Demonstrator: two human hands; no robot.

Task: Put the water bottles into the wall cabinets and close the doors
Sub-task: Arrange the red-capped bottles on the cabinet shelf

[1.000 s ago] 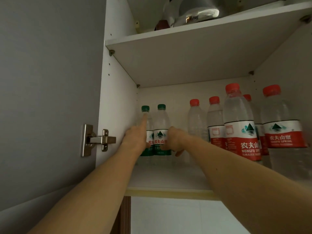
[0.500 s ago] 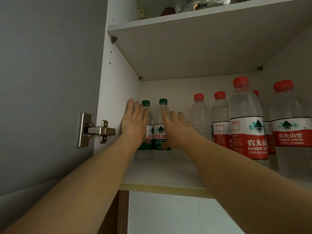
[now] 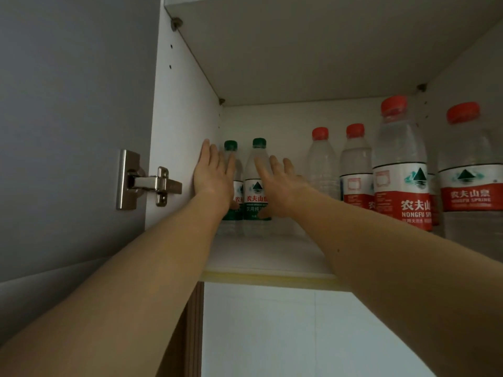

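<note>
I have both hands flat and holding nothing: my left hand (image 3: 213, 172) in front of the far-left green-capped clear plastic water bottle (image 3: 230, 183), my right hand (image 3: 280, 183) beside its green-capped twin (image 3: 257, 183) on the white cabinet shelf (image 3: 261, 257). Withdrawing carelessly could clip either bottle and knock it into the red-capped clear bottles (image 3: 400, 170). The grey door (image 3: 68, 131) stands open.

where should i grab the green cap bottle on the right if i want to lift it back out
Probably the waist of the right green-cap bottle, round the label, coming straight in from the open cabinet front. It stands upright, and its neighbour crowds its left side, so wrap from the front and the freer right. The right hand is already beside it, fingers straight; the left hand is open too.
</note>
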